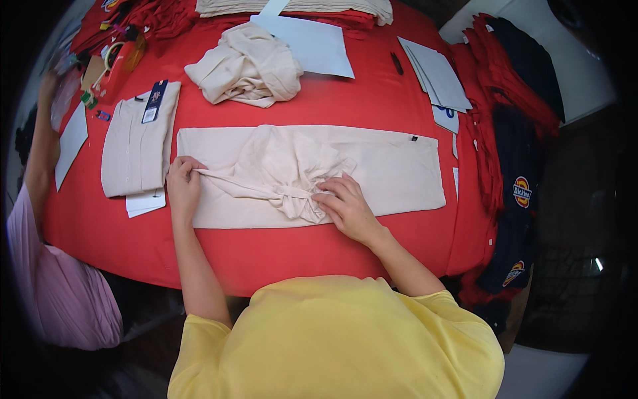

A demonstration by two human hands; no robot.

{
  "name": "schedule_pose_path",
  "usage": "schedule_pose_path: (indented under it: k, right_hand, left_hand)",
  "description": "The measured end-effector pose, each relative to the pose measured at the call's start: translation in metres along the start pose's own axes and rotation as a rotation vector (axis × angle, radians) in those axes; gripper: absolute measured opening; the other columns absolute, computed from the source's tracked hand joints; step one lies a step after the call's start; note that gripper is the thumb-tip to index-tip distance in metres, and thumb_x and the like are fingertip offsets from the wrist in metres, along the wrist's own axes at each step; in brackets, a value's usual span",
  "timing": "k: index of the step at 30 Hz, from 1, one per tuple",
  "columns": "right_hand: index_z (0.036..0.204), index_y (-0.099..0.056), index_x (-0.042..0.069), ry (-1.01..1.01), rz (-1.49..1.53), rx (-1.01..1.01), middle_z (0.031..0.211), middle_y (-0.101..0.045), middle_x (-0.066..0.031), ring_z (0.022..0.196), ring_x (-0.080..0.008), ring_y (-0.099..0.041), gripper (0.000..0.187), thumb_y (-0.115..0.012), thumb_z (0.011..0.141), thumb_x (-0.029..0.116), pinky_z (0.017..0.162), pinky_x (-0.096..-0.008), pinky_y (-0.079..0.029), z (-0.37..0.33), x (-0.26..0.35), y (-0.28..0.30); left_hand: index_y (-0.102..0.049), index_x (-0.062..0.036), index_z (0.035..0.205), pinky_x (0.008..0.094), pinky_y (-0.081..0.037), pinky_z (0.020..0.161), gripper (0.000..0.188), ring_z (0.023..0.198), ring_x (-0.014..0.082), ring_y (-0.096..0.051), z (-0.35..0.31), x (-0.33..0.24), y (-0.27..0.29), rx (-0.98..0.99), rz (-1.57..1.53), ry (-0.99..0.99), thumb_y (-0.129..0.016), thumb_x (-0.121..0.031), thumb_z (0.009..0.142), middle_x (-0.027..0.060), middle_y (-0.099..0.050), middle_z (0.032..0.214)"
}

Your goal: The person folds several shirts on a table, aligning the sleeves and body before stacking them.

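Observation:
A cream garment (389, 169) lies in a long flat strip across the red-covered table in front of me. Bunched cream fabric (286, 159) is heaped on its middle, twisted and creased; whether it is a separate piece I cannot tell. My left hand (185, 183) pinches a pulled-out end of that fabric, at the strip's left end. Toward the right side of the heap, my right hand (349, 207) has its bent fingers closed on the gathered folds. A small dark label (414, 139) shows near the strip's far right corner.
Left of the strip is a folded cream garment (143, 143) with a dark hang tag (154, 101), over white cards (146, 202). A crumpled cream garment (246, 66) lies behind, partly on white sheets (312, 46). Red and navy clothes (512, 139) hang at right. Another person's pink sleeve (66, 292) is at left.

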State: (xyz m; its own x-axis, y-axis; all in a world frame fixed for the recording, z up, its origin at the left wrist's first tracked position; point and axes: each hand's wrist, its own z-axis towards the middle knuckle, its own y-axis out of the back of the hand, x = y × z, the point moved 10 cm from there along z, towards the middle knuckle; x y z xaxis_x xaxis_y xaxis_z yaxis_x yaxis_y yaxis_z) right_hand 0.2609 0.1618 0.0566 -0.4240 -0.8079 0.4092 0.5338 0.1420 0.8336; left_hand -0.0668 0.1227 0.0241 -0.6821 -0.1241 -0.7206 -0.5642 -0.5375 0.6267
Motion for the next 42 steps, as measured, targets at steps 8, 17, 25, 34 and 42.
schedule_pose_path:
  k: [8,17,25,34,42]
  right_hand:
    - [0.122,-0.057,0.007,-0.558,-0.349,-0.339,0.127,-0.052,-0.0148,0.120,-0.0361,-0.045,0.035,-0.059,0.088,0.012,0.103,-0.0507,-0.034,-0.074,-0.136,0.100]
    - [0.122,-0.055,0.002,-1.253,-0.499,-0.278,0.117,-0.058,-0.0176,0.109,-0.0355,-0.052,0.065,-0.072,0.077,0.046,0.093,-0.0464,-0.043,-0.181,-0.221,0.139]
    - [0.100,-0.052,0.000,-0.813,0.022,-0.571,0.092,-0.063,-0.0176,0.084,-0.0273,-0.063,0.029,-0.068,0.075,0.004,0.076,-0.0358,-0.049,-0.109,-0.183,0.169]
    - [0.121,-0.053,0.003,-0.241,-0.024,-0.035,0.132,-0.049,-0.0250,0.098,-0.0347,-0.060,0.036,-0.060,0.089,0.016,0.088,-0.0362,-0.048,0.000,-0.027,0.010]
    - [0.107,-0.062,-0.001,-0.619,0.083,-0.317,0.095,-0.064,-0.0064,0.077,-0.0114,-0.061,0.019,-0.050,0.093,0.003,0.069,-0.0261,-0.052,-0.053,-0.134,0.092]
  left_hand:
    - [-0.064,-0.0032,0.109,0.0421,-0.045,0.090,0.028,0.100,0.0329,-0.055,-0.011,-0.059,0.010,-0.105,0.433,-0.197,-0.053,-0.001,0.083,0.0139,-0.058,0.114]
    - [-0.050,-0.0209,0.136,0.0548,-0.020,0.112,0.052,0.139,0.0319,-0.029,-0.067,-0.206,-0.158,0.338,0.302,-0.645,-0.059,-0.038,0.087,0.0070,-0.040,0.147]
    - [-0.042,-0.0245,0.142,0.0570,-0.011,0.114,0.058,0.143,0.0309,-0.022,-0.068,-0.196,-0.180,0.417,0.440,-0.608,-0.049,-0.049,0.091,0.0057,-0.032,0.153]
    - [-0.028,-0.0065,0.147,0.0538,-0.013,0.115,0.068,0.142,0.0284,-0.026,-0.061,-0.189,-0.173,0.413,0.294,-0.547,-0.053,-0.022,0.086,0.0074,-0.038,0.149]
    - [-0.060,-0.0123,0.121,0.0512,-0.014,0.115,0.038,0.137,0.0284,-0.035,-0.060,-0.191,-0.148,0.286,0.075,-0.566,-0.060,-0.015,0.083,0.0072,-0.048,0.139]
